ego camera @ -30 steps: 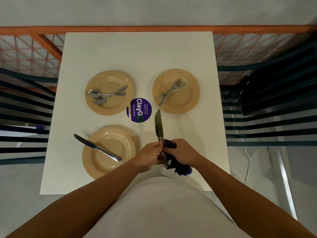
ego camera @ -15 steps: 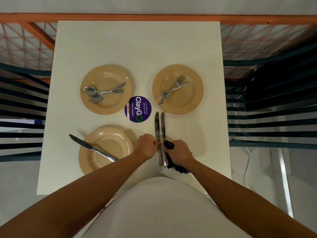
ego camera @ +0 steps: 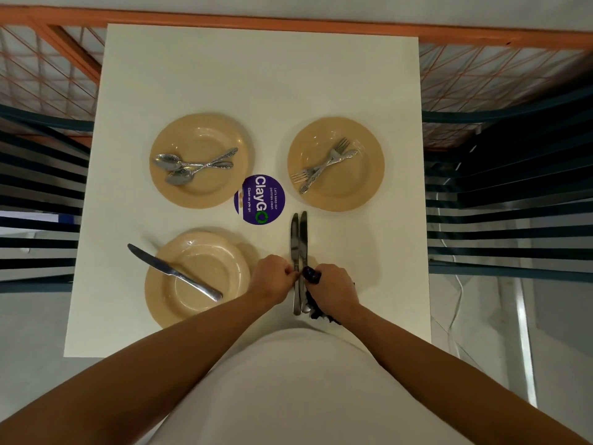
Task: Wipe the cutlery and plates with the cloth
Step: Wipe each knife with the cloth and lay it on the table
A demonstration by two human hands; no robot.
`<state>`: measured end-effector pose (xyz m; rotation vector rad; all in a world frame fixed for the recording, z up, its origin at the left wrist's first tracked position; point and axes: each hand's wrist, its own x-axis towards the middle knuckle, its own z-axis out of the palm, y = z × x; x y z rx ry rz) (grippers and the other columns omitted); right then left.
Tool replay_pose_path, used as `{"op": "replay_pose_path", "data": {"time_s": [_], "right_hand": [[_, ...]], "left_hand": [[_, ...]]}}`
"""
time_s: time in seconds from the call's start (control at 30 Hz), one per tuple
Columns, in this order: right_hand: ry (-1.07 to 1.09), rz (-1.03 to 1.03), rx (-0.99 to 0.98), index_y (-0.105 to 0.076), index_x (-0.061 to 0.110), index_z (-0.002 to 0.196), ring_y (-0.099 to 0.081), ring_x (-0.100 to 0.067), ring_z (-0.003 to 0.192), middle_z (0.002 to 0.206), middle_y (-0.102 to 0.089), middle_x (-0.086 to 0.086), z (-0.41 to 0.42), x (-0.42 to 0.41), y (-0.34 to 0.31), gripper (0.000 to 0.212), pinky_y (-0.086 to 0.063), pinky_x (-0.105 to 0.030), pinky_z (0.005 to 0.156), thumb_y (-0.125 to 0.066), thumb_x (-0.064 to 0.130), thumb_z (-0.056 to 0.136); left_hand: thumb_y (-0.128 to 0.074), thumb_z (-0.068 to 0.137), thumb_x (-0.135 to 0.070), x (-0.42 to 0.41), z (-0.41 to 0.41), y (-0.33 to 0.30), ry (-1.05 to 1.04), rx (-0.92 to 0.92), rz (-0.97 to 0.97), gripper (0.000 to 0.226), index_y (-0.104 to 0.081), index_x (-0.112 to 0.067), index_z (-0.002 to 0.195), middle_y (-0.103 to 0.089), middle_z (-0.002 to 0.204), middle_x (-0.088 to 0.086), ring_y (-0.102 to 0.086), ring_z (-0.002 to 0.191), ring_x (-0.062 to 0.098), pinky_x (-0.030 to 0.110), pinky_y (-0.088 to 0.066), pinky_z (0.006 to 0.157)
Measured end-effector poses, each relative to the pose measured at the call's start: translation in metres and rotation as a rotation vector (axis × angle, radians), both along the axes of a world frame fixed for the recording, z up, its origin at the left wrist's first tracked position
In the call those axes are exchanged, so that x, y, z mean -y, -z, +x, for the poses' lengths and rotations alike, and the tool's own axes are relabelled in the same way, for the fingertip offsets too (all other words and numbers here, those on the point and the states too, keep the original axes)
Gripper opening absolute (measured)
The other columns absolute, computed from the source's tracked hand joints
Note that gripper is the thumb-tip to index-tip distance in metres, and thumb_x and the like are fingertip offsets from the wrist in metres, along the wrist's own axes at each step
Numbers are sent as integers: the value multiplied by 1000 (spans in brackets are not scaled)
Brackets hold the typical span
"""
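Two table knives (ego camera: 299, 239) lie side by side on the white table (ego camera: 256, 85), blades pointing away from me. My left hand (ego camera: 272, 277) pinches them at the handles. My right hand (ego camera: 333, 287) grips a dark cloth (ego camera: 312, 274) bunched against the same handles. Three tan plates stand around: the near left plate (ego camera: 199, 311) carries another knife (ego camera: 173, 271), the far left plate (ego camera: 199, 130) holds spoons (ego camera: 189, 167), and the far right plate (ego camera: 369, 178) holds two forks (ego camera: 324, 167).
A round purple sticker (ego camera: 260, 199) marks the table's middle. An orange railing (ego camera: 288, 24) runs along the far edge, with mesh and dark slats on both sides. A white cable (ego camera: 455, 297) hangs on the right.
One second ago a single knife was held raised in both hands. It now lies flat beside a second knife. The hands have stayed at the handles.
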<state>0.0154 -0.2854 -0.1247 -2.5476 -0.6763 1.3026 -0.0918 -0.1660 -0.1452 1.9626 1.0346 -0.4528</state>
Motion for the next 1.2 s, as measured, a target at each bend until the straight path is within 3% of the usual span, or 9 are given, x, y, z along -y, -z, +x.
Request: {"op": "replay_pose_path", "data": {"time_s": [0.1,0.43,0.6,0.7,0.83,0.93,1.07,1.2], "right_hand": [[8,6,0,-69,16,89,-70,-21,70,79,-71,-2,-2,1,-3,24,-62,-37,66,-59,33,102],[-11,13,-8,-68,16,86,-70,-23,70,78,-71,-3,-9,6,-4,26,-60,-36,66,-59,35,102],[38,41,-44,-63,20,77,-67,-20,65,73,-69,-1,-5,7,-12,32,-58,-36,62,-59,41,100],[119,78,-131,-60,21,75,-63,-17,66,75,-68,0,4,4,-25,38,-48,-28,61,-55,48,102],[386,97,-383,-61,14,80,-64,-25,73,77,-65,-6,14,-7,-44,48,-48,-38,73,-48,56,100],[526,110,-578,-70,7,95,-74,-29,81,86,-75,-12,17,-16,-59,40,-56,-40,78,-59,45,97],[379,221,-544,-67,6,107,-77,-37,91,103,-76,-20,4,-31,-69,30,-62,-54,89,-68,29,89],[218,356,-423,-68,19,116,-74,-23,95,105,-75,-6,-24,-50,-81,23,-60,-42,90,-68,30,96]], "left_hand": [[-72,93,-29,1,-2,-2,2,16,15,43,-60,-22,52,-62,54,1,-61,54,19,33,-53,60],[-72,94,-26,7,-8,-4,-26,42,-13,28,-75,-12,70,-69,64,3,-64,60,17,31,-52,62],[-71,95,-32,7,-13,-16,-108,92,-25,25,-78,-14,80,-69,66,-3,-62,60,8,21,-44,59],[-71,94,-33,2,-25,-25,-150,106,3,22,-75,-15,82,-66,67,-10,-62,63,5,22,-44,61],[-72,92,-33,-11,-55,-41,-229,152,33,20,-71,-20,76,-67,64,-7,-67,63,11,25,-51,62],[-71,88,-29,-22,-84,-46,-363,103,57,19,-70,-20,71,-68,61,-4,-67,61,15,30,-52,63],[-70,90,-32,-34,-127,-42,-465,32,82,13,-69,-26,79,-70,67,-8,-69,67,13,29,-53,67],[-70,92,-33,-43,-153,-41,-631,25,67,19,-70,-19,79,-71,67,-1,-69,70,22,28,-51,62]]}}
